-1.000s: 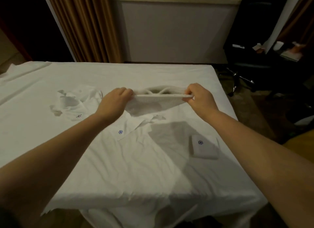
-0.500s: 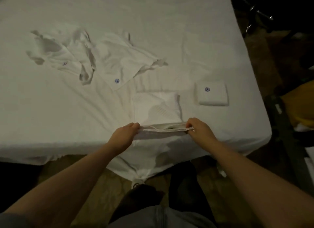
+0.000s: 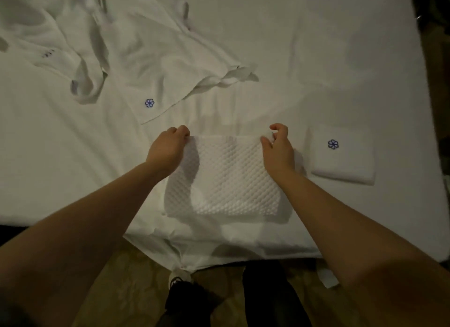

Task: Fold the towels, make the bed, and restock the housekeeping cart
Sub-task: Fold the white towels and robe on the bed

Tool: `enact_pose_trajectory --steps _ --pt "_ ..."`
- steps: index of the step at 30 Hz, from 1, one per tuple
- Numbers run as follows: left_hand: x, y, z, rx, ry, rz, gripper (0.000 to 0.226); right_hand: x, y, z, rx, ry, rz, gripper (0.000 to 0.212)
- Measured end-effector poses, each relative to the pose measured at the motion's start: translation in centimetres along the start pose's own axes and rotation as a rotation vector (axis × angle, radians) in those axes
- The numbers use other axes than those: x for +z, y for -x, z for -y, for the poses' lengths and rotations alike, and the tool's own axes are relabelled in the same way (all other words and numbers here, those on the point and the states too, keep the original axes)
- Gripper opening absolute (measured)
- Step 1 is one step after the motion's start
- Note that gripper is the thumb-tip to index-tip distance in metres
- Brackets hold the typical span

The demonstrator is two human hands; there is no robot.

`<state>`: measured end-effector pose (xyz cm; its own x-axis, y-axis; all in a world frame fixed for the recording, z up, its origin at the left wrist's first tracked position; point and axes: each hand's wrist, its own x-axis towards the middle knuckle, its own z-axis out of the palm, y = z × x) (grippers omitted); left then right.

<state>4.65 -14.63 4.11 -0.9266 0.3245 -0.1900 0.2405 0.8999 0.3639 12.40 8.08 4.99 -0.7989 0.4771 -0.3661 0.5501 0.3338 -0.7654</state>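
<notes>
As the left hand (image 3: 168, 149) and right hand (image 3: 278, 153) pinch its 10 and 2 o'clock corners, the waffle-weave towel (image 3: 231, 180) on the bed (image 3: 316, 46) looks soft, light, limp, best held there.

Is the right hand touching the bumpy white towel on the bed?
Touching. The head view shows the right hand pinching the far right corner of the towel, thumb and fingers closed on its edge. The left hand grips the other far corner.
</notes>
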Motion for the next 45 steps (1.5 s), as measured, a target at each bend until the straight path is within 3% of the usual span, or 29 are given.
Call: enact_pose_trajectory --steps 5,9,12,15,18,21,27,31,34,36,39,42,45 --pt "4.0 -2.1 0.9 -0.034 0.064 -0.074 0.023 2.4 -3.0 -3.0 0.005 0.077 -0.084 0.028" --pt "4.5 -2.4 0.8 -0.039 -0.028 -0.077 0.023 3.2 -3.3 -3.4 -0.069 0.243 -0.15 0.032" --pt "3.3 -1.0 -1.1 -0.105 -0.103 -0.132 0.036 2.4 -2.3 -2.2 -0.146 0.44 -0.175 0.043" --pt "3.0 3.0 -5.0 -0.003 -0.069 -0.226 0.045 2.2 1.7 -1.8 -0.259 0.524 -0.113 0.047" --pt "5.9 8.0 -8.2 0.135 -0.099 -0.131 0.045 3.6 5.7 -3.4 -0.328 0.625 -0.082 0.044" --pt "9.3 9.0 -6.9 0.2 -0.106 -0.079 0.046 5.0 5.6 -5.2 -0.302 0.721 -0.044 0.048" --pt "13.0 7.7 -5.2 0.159 -0.231 -0.07 0.05 7.1 3.8 -7.2 -0.29 0.797 -0.029 0.05" --pt "11.2 7.4 -6.2 0.128 -0.206 -0.002 0.051 5.9 3.8 -5.7 -0.262 0.783 0.063 0.052" --pt "8.6 7.9 -6.0 -0.103 -0.131 0.074 0.06 3.9 4.5 -5.1 -0.191 0.563 0.069 0.065" --pt "7.2 8.9 -4.2 -0.373 -0.043 0.08 0.066 2.8 5.4 -5.1 -0.005 0.304 -0.013 0.081" --pt "5.5 10.1 -2.1 -0.61 0.259 0.042 0.082 2.0 6.7 -5.5 0.197 0.037 0.076 0.094" --pt "4.9 9.6 -1.7 -0.707 0.514 0.023 0.092 1.1 6.1 -5.6 0.269 -0.129 0.179 0.087" --pt "4.0 8.5 -1.2 -0.845 0.781 0.066 0.097 0.4 5.1 -5.1 0.267 -0.13 0.165 0.075"
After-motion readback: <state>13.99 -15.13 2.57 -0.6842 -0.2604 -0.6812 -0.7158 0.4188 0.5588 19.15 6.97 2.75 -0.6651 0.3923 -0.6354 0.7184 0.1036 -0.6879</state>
